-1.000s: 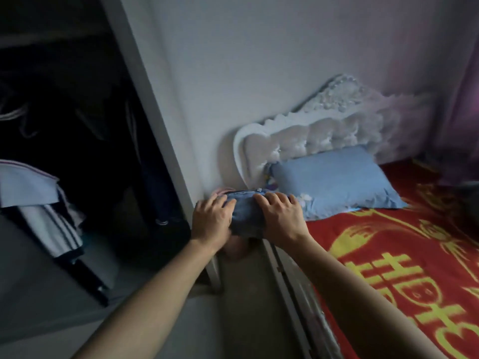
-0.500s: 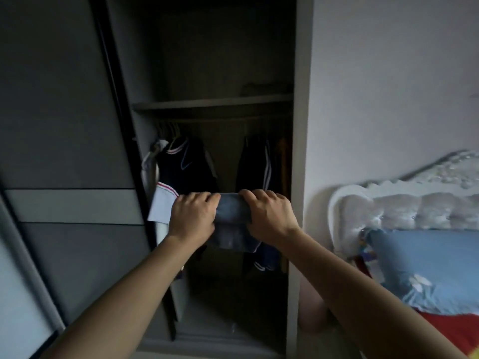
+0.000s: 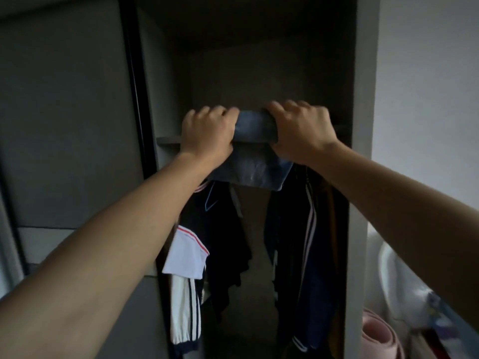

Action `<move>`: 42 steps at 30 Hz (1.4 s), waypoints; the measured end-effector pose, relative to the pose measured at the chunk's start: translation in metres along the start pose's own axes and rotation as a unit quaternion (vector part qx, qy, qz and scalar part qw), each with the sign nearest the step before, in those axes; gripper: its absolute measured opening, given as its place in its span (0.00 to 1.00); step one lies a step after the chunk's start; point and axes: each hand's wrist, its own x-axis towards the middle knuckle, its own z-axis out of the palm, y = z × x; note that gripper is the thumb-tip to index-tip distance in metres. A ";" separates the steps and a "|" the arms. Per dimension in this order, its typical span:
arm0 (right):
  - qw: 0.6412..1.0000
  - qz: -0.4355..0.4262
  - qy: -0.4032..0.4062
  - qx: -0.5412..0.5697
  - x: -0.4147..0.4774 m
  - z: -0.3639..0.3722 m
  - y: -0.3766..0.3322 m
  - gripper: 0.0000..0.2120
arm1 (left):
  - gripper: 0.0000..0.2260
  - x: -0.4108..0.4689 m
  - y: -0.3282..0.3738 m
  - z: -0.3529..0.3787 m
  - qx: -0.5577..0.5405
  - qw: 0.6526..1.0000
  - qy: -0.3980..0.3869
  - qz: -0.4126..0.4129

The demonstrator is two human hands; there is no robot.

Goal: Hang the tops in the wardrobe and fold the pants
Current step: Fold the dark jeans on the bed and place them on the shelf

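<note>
Your left hand and right hand both grip the folded blue denim pants at the centre of the frame, level with the dark wardrobe shelf. Dark striped tops already hang below, so shelving looks like what remains. The shelf's depth is lost in shadow.

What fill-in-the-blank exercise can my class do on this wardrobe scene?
1. The left hand and right hand hold the jeans up at the ____ of the wardrobe.
2. The tops hang ____ the shelf.
3. The jeans are ____, not spread out.
Missing words: shelf; below; folded.
</note>
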 end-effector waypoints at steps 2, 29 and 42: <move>0.999 0.005 0.038 -0.010 0.033 0.025 0.020 0.30 | 0.21 0.039 -0.004 0.025 0.010 1.000 0.029 0.004; 0.979 -0.054 -0.194 -0.008 0.258 0.334 0.079 0.34 | 0.16 0.218 -0.086 0.374 -0.087 0.978 -0.187 0.036; 0.985 -0.019 -0.111 0.129 0.249 0.361 0.094 0.38 | 0.22 0.235 -0.128 0.390 -0.320 0.898 -0.297 0.056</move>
